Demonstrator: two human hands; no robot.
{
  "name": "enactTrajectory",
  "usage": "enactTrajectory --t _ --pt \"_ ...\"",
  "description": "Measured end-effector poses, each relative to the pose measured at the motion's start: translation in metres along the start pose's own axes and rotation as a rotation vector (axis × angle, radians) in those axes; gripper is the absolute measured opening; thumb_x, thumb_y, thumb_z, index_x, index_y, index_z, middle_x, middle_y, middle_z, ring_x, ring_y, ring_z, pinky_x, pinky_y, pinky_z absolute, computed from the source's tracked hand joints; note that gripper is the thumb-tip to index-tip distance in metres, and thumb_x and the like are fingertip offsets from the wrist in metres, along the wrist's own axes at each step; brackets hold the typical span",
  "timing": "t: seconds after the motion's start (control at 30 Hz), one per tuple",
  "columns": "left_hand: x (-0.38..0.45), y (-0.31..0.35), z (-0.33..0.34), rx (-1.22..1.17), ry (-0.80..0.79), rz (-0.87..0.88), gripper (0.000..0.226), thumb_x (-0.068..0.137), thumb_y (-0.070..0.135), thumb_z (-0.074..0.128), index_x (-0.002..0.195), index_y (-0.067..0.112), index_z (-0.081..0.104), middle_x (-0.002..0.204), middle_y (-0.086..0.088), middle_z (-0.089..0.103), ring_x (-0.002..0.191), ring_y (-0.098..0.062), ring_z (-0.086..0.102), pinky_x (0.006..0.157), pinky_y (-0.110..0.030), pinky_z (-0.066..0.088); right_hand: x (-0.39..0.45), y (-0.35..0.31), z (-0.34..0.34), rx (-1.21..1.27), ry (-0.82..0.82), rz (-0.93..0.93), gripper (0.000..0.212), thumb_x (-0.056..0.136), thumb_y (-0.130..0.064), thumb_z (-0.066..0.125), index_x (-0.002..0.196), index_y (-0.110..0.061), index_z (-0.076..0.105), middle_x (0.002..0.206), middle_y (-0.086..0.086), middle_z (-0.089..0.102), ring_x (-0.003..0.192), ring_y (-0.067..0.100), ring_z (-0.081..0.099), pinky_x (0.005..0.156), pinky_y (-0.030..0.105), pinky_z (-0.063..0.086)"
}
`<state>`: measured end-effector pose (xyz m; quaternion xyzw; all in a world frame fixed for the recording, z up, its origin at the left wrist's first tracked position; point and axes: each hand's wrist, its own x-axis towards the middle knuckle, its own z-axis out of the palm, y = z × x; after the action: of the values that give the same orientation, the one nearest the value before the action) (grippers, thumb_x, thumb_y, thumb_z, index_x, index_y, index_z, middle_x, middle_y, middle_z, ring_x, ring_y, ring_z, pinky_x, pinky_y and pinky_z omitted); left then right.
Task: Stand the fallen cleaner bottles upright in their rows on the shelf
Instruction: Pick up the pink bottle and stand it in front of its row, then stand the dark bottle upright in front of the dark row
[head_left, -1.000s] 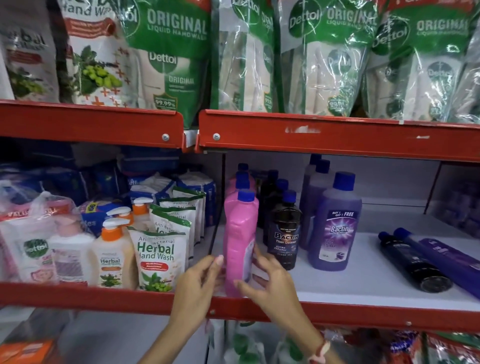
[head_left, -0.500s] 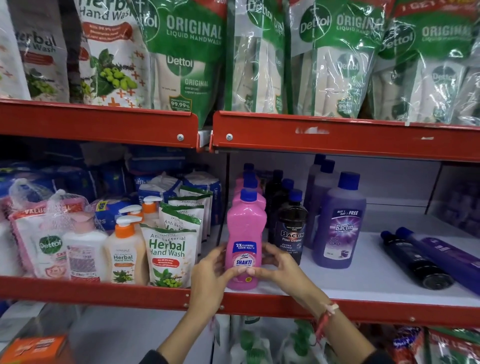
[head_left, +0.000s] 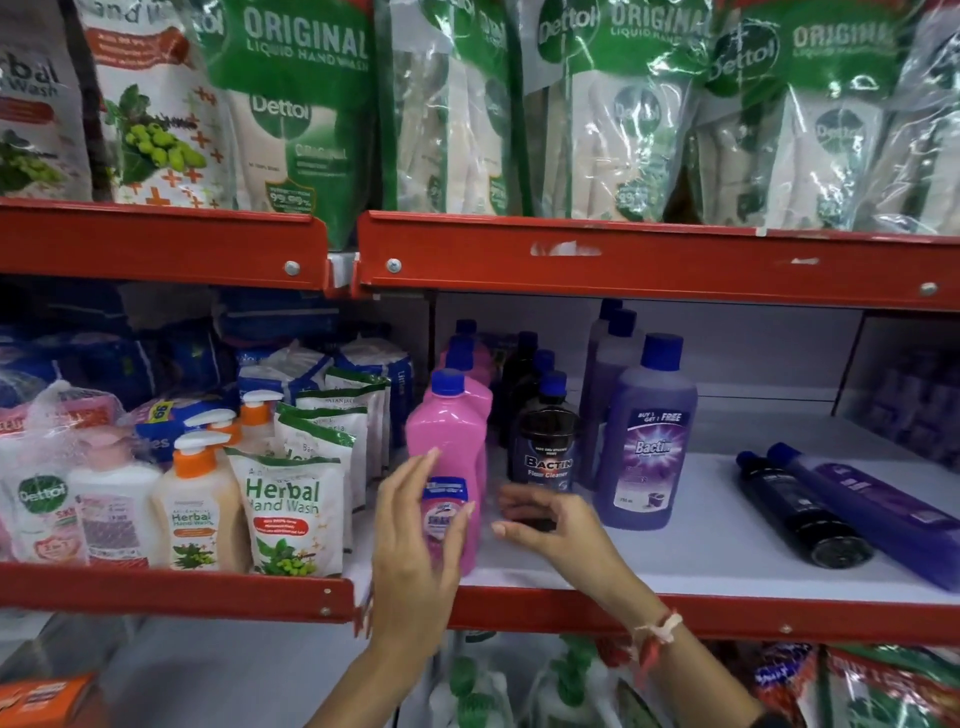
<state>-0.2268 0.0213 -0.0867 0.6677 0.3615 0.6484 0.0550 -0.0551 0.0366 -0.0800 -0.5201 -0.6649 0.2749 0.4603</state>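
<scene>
A pink cleaner bottle (head_left: 449, 441) with a blue cap stands upright at the front of its row on the white shelf (head_left: 675, 561). My left hand (head_left: 415, 540) is spread in front of its label, fingers apart and not gripping. My right hand (head_left: 556, 530) hovers just right of it, fingers apart, partly covering the base of an upright black Bactin bottle (head_left: 545, 441). An upright purple Bactin bottle (head_left: 649, 441) heads the row beside that. Farther right, a black bottle (head_left: 800, 514) and a purple bottle (head_left: 878, 509) lie flat side by side, caps pointing toward the back.
Herbal hand wash pouches (head_left: 288, 514) and orange-pump bottles (head_left: 200, 514) fill the left bay. The red lip of the upper shelf (head_left: 623, 260) hangs low over the bottle caps, with Dettol refill pouches (head_left: 597, 104) above. The shelf's red front edge (head_left: 727, 613) runs below my hands.
The pink bottle was turned so its label faces front. Both hands, which gripped its base, have now let go and spread their fingers.
</scene>
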Motion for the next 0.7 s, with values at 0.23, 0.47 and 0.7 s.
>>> enactTrajectory --t 0.23,0.47,0.7 --pt "0.003 0.051 0.094 -0.155 -0.307 0.056 0.018 0.089 0.021 0.062 0.106 0.017 0.063 0.101 0.007 0.062 0.096 -0.002 0.061 0.085 -0.018 0.049 -0.025 0.022 -0.108 -0.121 0.193 -0.055 0.021 0.079 -0.006 0.072 0.094 -0.022 0.074 0.090 -0.002 0.077 0.084 0.007 0.072 0.079 0.020 0.056" --pt "-0.009 0.090 0.235 -0.204 -0.553 -0.249 0.016 0.084 0.017 0.064 0.100 0.014 0.062 0.079 0.007 0.062 0.067 0.003 0.060 0.071 -0.018 0.049 -0.046 0.080 -0.240 -0.575 0.573 0.177 0.020 0.088 -0.018 0.063 0.104 -0.012 0.072 0.100 0.011 0.075 0.091 0.028 0.070 0.073 0.027 0.048" --pt "-0.011 0.092 0.363 -0.261 -0.886 -0.897 0.046 0.076 0.041 0.069 0.091 -0.002 0.060 0.096 -0.019 0.070 0.082 -0.031 0.070 0.082 -0.048 0.058 -0.034 0.139 -0.309 -0.649 0.284 0.520 0.033 0.091 -0.018 0.055 0.118 0.001 0.059 0.117 0.023 0.066 0.109 0.036 0.061 0.088 0.039 0.047"
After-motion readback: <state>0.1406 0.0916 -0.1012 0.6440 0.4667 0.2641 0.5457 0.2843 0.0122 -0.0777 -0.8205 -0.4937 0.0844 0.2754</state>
